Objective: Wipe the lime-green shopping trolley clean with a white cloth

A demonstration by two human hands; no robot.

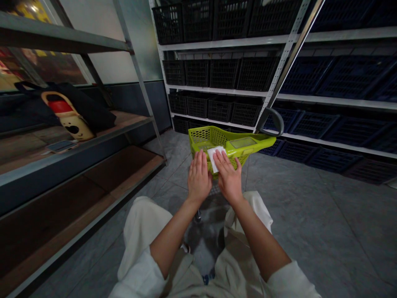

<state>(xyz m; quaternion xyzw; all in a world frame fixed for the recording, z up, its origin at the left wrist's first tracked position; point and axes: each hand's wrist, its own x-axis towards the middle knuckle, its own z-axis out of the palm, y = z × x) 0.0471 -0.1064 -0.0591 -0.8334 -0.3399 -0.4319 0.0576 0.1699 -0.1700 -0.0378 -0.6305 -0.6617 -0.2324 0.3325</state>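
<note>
White cloth pressed flat on a green basket

The basket is just beyond the pale-trousered knees, a grey handle rising at its right end; what carries it is hard to tell; the right hand has its grip spread, fingers laid over the cloth; the left hand has an unclosed grip too, straight fingers against the basket's near side; beneath is grey floor; leftward, a metal shelf bears a bottle, a phone and a dark bag; beyond stand black crates and blue crates.
</note>
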